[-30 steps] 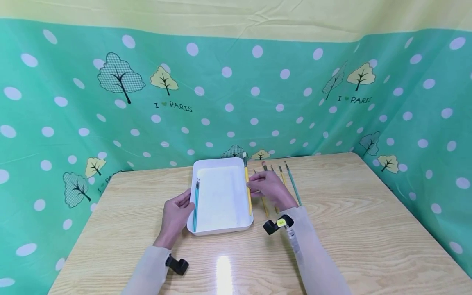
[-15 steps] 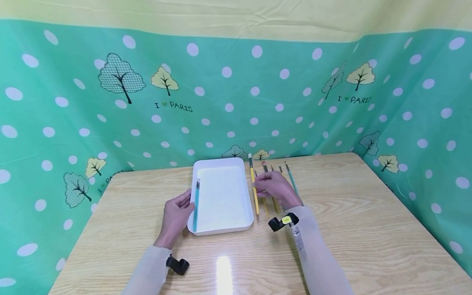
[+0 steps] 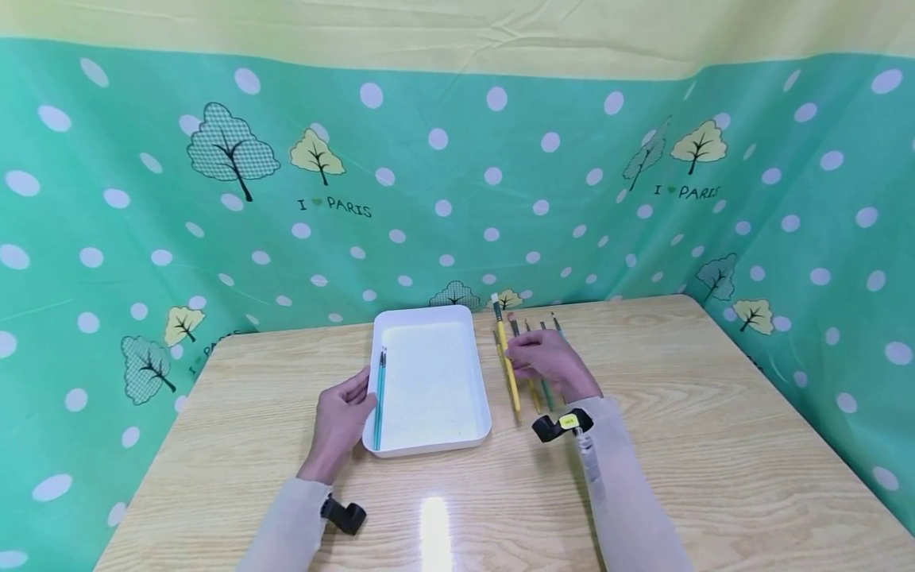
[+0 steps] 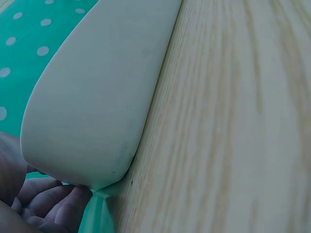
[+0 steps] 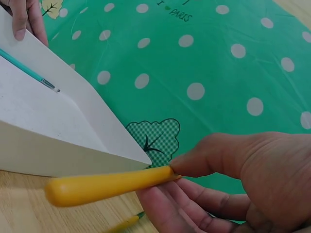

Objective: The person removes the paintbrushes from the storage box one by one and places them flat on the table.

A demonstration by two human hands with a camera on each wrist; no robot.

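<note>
My left hand (image 3: 341,411) grips the left side of a white tray (image 3: 432,450), thumb at the rim and fingers outside the wall, as the left wrist view also shows. Two thin teal paintbrushes (image 3: 380,401) lie in the tray along that side. My right hand (image 3: 549,361) pinches a yellow paintbrush (image 3: 512,388) by its handle (image 5: 107,187) between thumb and fingers, just right of the tray, its white bristles pointing away. Below it, several other paintbrushes lie side by side on the table, among them one with reddish bristles (image 3: 512,318); my hand partly hides them.
The wooden table (image 3: 715,429) extends on both sides of the tray. A green dotted curtain (image 3: 400,183) hangs behind the far edge and along the sides. Black wrist cameras sit on the left sleeve (image 3: 293,516) and right sleeve (image 3: 622,485).
My right hand has moved right with the yellow paintbrush, from over the tray's right rim to above the paintbrushes on the table. My left hand and the tray have stayed put.
</note>
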